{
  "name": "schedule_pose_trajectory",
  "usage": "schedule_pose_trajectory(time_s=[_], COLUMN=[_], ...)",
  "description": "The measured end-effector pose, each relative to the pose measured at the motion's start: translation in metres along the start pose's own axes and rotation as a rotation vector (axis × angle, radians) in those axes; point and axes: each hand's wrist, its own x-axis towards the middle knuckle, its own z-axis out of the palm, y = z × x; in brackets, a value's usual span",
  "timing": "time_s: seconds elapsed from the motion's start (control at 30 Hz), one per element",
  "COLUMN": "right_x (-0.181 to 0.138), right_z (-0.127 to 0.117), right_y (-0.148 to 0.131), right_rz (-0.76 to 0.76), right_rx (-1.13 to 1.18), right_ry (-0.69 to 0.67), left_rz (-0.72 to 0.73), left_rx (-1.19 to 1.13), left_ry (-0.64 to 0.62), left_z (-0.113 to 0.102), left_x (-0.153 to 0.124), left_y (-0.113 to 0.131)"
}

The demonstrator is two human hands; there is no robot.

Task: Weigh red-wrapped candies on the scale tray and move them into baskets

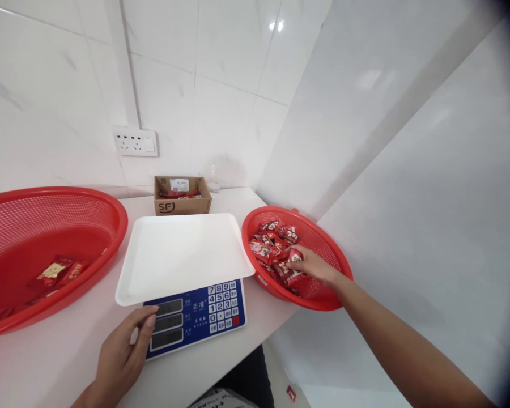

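Observation:
My right hand (312, 265) reaches into the round red basket (331, 255) on the right, its fingers closed on a small red candy packet (295, 258). Several similar red packets (266, 249) lie heaped around it. My left hand (125, 348) rests by the left edge of the digital scale (199, 317). Its index finger and thumb are a little apart near the display windows, with nothing between them. The scale's white weighing tray (187, 252) carries nothing on its surface.
A large red basket (114, 218) at the left holds a few red packets (55, 272). Behind the scale stands a small cardboard box (182, 205) with packets inside. A wall socket (136, 141) sits above, and a side wall closes off the right. One red wrapper (291, 392) lies on the floor.

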Motion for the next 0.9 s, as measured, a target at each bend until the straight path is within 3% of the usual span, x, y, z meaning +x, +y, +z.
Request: schedule_pose_trajectory(time_s=[0.37,0.53,0.7,0.9], right_x=[0.002,-0.008,-0.025,-0.022], right_z=[-0.014,-0.006,0.027,0.095], right_y=[-0.02,-0.049,-0.094,-0.134], right_rz=[-0.065,-0.162,-0.287,-0.419], right_rx=[0.15,0.169,0.219,0.27], right_ry=[0.249,0.322,0.354,0.338], left_rz=[0.038,0.108,0.109,0.037], left_rx=[-0.011,0.012,-0.033,-0.092], left_ry=[0.014,0.026,0.028,-0.01], left_z=[-0.001,-0.005,-0.006,-0.007], left_x=[0.003,0.009,0.01,0.007], left_y=[0.001,0.008,0.01,0.009])
